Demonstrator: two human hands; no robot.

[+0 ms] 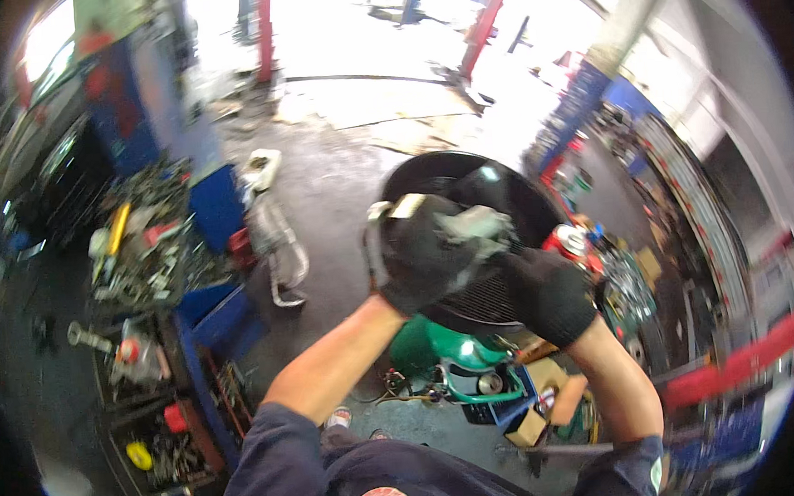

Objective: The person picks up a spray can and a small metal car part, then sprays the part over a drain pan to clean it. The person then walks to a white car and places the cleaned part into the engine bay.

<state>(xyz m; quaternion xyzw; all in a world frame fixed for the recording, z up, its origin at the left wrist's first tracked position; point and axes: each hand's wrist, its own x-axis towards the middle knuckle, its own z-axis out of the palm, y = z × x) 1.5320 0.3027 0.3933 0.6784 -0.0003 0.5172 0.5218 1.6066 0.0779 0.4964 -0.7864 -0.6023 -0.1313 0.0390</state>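
Both my hands wear black gloves and are raised over a round black basin (408,176) with a mesh grate (480,303) in its near part. My left hand (426,253) is closed around a pale grey, lumpy part (476,224), too blurred to name exactly. A small beige block-like piece (406,206) shows at the back of that hand. Close by on the right, my right hand (550,295) has its fingers curled in against the lower side of the grey part. Its fingertips are hidden, so what they grip does not show.
Below the basin stands a green tank (458,349) beside small boxes (526,428). On the left are a tool-laden cart (147,254) and open drawers (168,444). A silvery bent part (274,237) lies on the floor. A red-topped can (568,242) stands right of the basin.
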